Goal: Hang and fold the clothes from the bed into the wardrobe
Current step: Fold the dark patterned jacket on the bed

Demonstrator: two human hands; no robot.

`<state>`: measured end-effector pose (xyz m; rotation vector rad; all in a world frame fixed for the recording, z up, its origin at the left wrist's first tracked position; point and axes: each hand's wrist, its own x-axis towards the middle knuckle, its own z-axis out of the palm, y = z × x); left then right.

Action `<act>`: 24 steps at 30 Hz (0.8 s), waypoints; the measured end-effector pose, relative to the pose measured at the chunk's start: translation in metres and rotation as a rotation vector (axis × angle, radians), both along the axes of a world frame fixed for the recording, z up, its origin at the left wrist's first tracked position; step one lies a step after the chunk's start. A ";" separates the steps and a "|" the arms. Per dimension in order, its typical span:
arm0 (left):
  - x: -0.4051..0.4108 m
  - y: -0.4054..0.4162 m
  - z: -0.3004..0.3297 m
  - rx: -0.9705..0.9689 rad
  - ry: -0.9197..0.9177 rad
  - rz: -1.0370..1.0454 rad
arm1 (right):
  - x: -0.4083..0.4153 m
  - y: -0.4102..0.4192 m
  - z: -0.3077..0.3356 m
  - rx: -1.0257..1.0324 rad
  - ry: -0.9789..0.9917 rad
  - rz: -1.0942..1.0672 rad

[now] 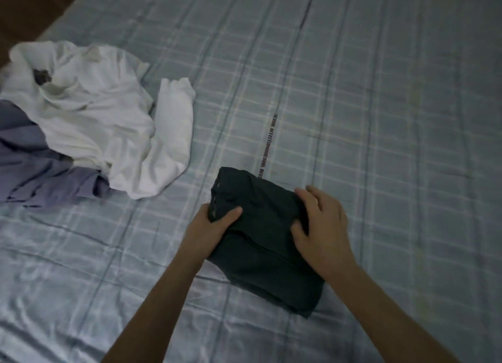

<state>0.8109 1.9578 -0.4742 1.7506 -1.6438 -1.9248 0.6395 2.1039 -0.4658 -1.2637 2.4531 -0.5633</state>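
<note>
Head: folded dark garment (260, 237) under fingers (312, 199)

bed sheet (380, 112): light blue-grey, with a check pattern of pale lines and darker stripes; it fills nearly the whole view; the cloth has a slight shine and many small wrinkles near the bottom left.
printed band (267, 145): a narrow strip that runs along the sheet from the middle toward the top; it carries small dark letters, too blurred to read fully; higher up it looks like a thin dark line.
brown surface (24, 12): in the top left corner, beyond the edge of the sheet; dark, no detail is visible.
</note>
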 end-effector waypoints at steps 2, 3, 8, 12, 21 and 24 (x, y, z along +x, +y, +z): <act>0.004 -0.001 -0.014 -0.115 -0.058 -0.101 | 0.010 0.022 -0.024 0.186 0.078 0.057; 0.006 -0.002 -0.018 -0.139 -0.068 -0.144 | 0.014 0.029 -0.032 0.219 0.087 0.078; 0.004 0.002 -0.004 -0.955 -0.485 -0.369 | 0.016 0.026 -0.027 0.060 0.129 0.035; -0.039 0.011 -0.003 -1.214 -0.074 -0.605 | 0.011 0.014 -0.040 0.099 0.148 -0.068; -0.043 0.001 -0.083 -0.932 -0.099 -0.978 | 0.000 0.033 -0.080 0.213 0.156 -0.104; -0.044 0.010 -0.066 -1.052 -0.051 -0.996 | -0.002 0.044 -0.077 0.206 0.095 -0.157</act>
